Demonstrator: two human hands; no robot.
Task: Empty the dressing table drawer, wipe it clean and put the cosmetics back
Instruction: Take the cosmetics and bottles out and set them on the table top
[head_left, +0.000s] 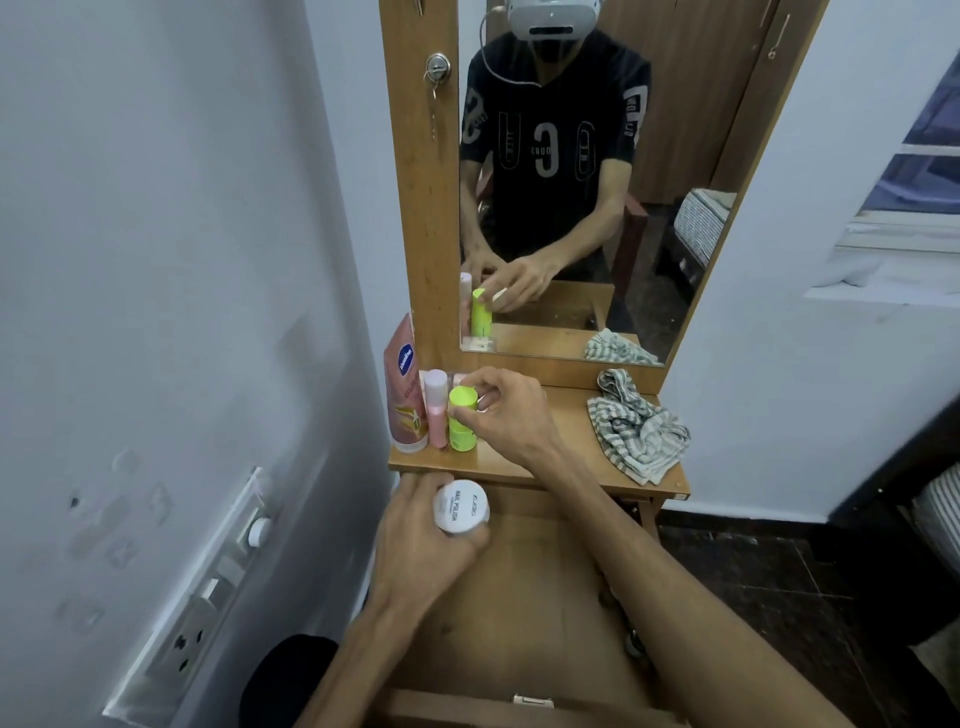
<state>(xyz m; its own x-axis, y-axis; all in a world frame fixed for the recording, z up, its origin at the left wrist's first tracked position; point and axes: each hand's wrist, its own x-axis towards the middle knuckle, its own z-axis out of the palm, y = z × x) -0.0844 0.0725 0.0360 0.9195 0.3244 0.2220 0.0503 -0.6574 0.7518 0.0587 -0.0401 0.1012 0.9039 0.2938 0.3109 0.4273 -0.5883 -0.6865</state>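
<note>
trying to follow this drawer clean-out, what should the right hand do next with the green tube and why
Probably let go of the lime-green tube: it already stands upright on the dressing table top beside the pink bottle. The left hand holds a white nail polish jar over the open drawer.

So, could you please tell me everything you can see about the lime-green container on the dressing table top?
The lime-green container is a small, upright cylinder that looks like plastic, with a slightly wider cap of the same colour and faint print low on its body. It stands on the wooden table top, near its left end, close beside a pink bottle. The right hand pinches it near the cap, thumb at the front, a finger over the top. The mirror shows its reflection.
</note>
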